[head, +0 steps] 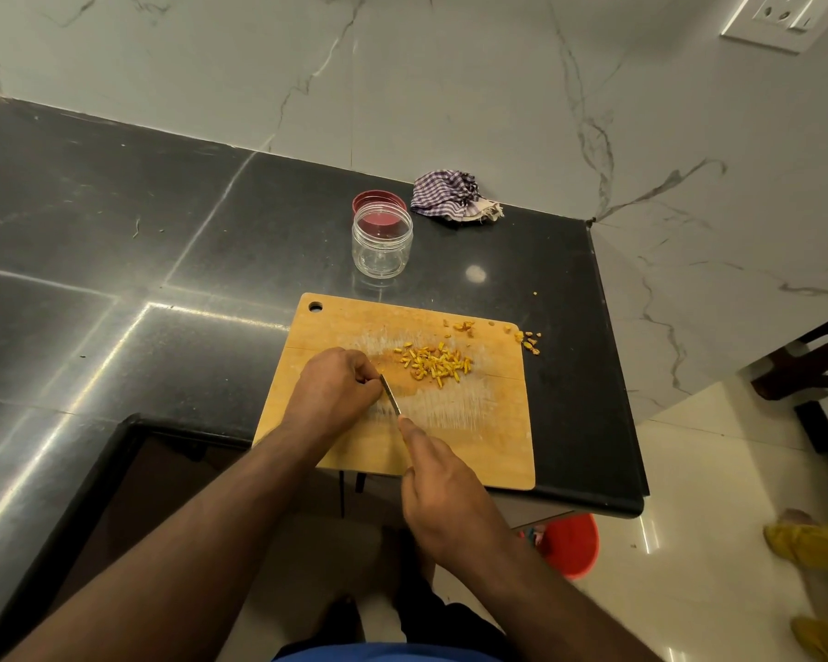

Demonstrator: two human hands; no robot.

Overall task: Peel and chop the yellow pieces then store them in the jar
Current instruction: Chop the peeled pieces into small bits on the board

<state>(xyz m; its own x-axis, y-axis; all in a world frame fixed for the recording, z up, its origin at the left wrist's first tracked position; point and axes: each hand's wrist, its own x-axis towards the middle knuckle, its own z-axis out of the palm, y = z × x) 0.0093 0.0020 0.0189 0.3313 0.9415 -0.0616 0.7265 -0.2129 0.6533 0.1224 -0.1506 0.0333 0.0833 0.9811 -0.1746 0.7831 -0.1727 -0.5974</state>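
- Yellow pieces point(435, 364) lay chopped in a heap near the cutting board's point(474, 437) far edge; chopping looked nearly done.
- Left hand point(333, 391) fingers curled over something hidden; right hand point(443, 499) gripped the knife point(390, 395).
- The jar point(382, 243), beyond the board toward the worktop's point(116, 231) back edge, stood empty, lid point(377, 203) off behind it; storing remained.

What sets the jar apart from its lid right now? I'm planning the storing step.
The jar is clear, taller and stands open-mouthed; the lid is red, shallow and lies off the jar, just behind it. Both are round, hold no yellow pieces and sit on the dark counter.
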